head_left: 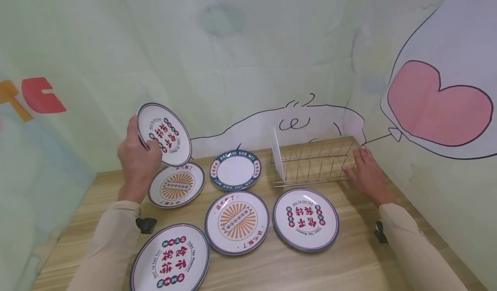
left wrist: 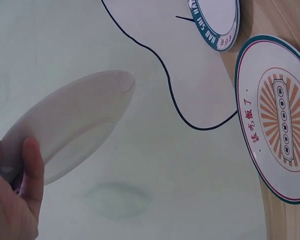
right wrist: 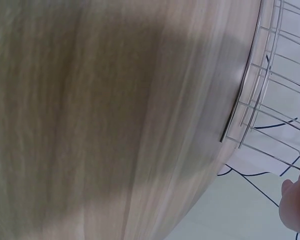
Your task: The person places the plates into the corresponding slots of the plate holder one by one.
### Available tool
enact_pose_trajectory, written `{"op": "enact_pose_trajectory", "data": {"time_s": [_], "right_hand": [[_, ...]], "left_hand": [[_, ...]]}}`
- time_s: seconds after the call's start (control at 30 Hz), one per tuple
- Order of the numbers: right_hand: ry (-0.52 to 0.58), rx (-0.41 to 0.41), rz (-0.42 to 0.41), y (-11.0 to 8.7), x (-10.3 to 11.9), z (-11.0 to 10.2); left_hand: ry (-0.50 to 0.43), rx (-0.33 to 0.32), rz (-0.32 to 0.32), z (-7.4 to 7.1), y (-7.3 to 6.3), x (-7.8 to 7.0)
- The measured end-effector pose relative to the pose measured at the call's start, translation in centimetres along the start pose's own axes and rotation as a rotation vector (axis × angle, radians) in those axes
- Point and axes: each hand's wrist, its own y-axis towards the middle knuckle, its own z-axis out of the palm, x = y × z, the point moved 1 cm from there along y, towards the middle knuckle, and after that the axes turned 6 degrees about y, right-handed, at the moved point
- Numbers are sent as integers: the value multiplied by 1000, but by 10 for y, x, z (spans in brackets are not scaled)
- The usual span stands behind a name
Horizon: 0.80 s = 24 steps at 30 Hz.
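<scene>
My left hand (head_left: pixel 139 157) grips a white plate (head_left: pixel 171 131) by its left edge, thumb on the face and fingers behind. Red characters mark the plate, which is raised and tilted steeply above the table; the left wrist view shows its plain back (left wrist: pixel 80 115). Beneath it lies a plate with an orange sunburst (head_left: pixel 176 185). At the right end of the wire dish rack (head_left: pixel 314 181), my right hand (head_left: pixel 366 174) rests with fingers extended and thumb apart. The right wrist view catches only some fingers (right wrist: pixel 297 205) beside the rack's end wires. One white plate (head_left: pixel 278 155) stands upright in the rack's left end.
Several plates lie face up on the wooden table (head_left: pixel 357 248): a green-rimmed one (head_left: pixel 234 170), another sunburst plate (head_left: pixel 237 224) and red-character plates (head_left: pixel 306 219) nearer the front. A cloth backdrop (head_left: pixel 248 66) with drawings rises behind the table and along both sides.
</scene>
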Motion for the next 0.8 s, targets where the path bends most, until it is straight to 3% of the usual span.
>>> {"op": "enact_pose_trajectory", "data": {"time_s": [0.53,0.8], "right_hand": [[-19,-12,3,0,0,0],[-20,-3,4,0,0,-2]], "left_hand": [[-104,-23,120,22,-2,-26],[-125,-20,133,33,-2,-37]]}}
